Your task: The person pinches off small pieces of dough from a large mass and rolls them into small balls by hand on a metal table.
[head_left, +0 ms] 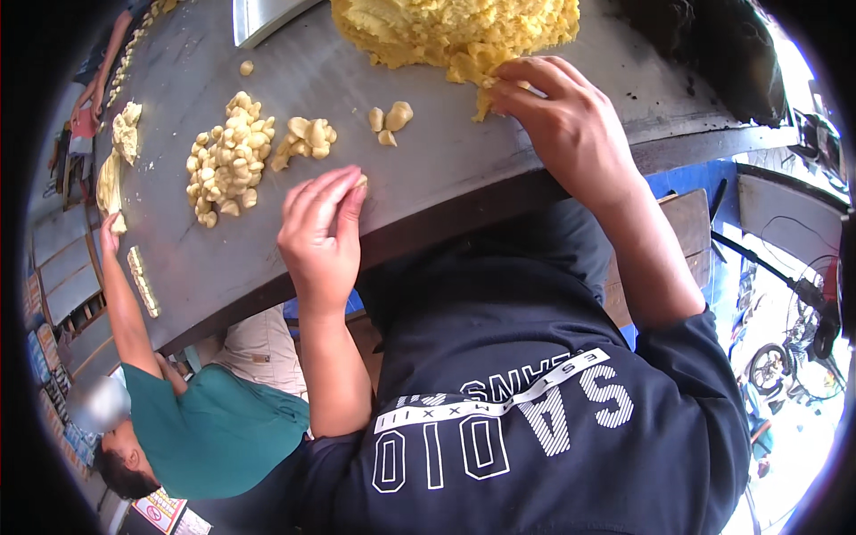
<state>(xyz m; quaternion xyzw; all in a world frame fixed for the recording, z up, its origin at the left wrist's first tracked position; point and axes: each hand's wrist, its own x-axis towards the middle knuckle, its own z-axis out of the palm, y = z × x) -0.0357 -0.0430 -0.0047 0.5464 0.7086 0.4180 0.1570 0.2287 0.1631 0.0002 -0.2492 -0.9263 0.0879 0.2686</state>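
Observation:
My left hand (319, 227) is closed above the near edge of the grey table, its thumb and fingertips pinching a small pale dough piece (362, 181). Most of that piece is hidden by the fingers. My right hand (566, 120) reaches to the near side of a large crumbly yellow mound (455, 31) and pinches a bit of the soft yellow mixture (482, 100) hanging from it. Between my hands lie a few loose dough pieces (398, 116). Left of them sit a small cluster of shaped dough pieces (308, 140) and a bigger heap of dough balls (230, 156).
A metal tray (267, 20) stands at the far edge. On the left, a person in a green shirt (218, 432) holds a stretched dough length (110, 183) near a cut dough strip (143, 281). Another person's hands (86, 102) show farther off. A dark bag (713, 58) lies far right.

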